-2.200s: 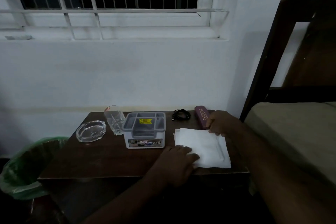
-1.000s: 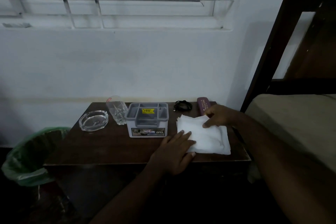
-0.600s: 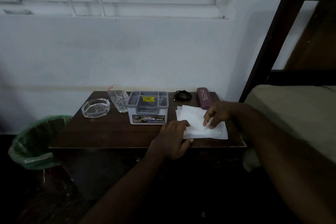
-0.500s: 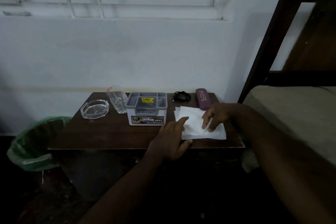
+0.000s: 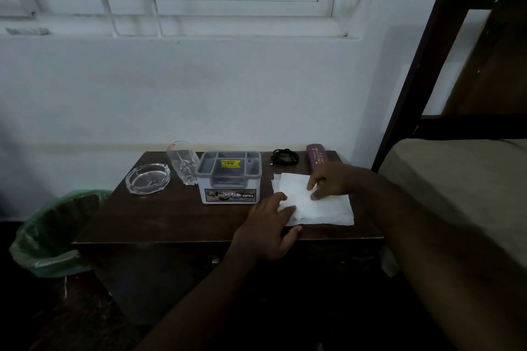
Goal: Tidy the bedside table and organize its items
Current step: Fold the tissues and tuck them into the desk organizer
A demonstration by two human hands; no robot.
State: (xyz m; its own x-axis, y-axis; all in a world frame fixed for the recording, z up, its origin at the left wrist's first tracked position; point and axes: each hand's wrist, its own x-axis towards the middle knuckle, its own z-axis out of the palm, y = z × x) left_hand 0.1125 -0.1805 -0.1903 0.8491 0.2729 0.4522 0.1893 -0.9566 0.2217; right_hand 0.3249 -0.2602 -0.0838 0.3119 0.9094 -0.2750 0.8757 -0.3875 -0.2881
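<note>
Since half a second ago both hands have stayed on the white tissue stack, with the left hand's fingers now reaching a little further onto its near left corner. That stack lies on the right front part of the dark wooden table, its sheets slightly fanned at the far left corner. The left hand rests flat and open, fingertips on the paper and palm over the table's front edge. The right hand sits at the far side of the stack, fingers curled down onto the top sheet; whether it pinches the sheet or only presses on it cannot be told.

Just left of the tissues stands a grey organizer box with divided compartments on top and a yellow price sticker. Further left, a clear drinking glass stands upright beside the box, and a glass ashtray sits near it. Behind the tissues lie a coiled black cable and a maroon case, partly covered by the right wrist. A bin with a green liner stands on the floor to the left, and a bed borders the table's right side.
</note>
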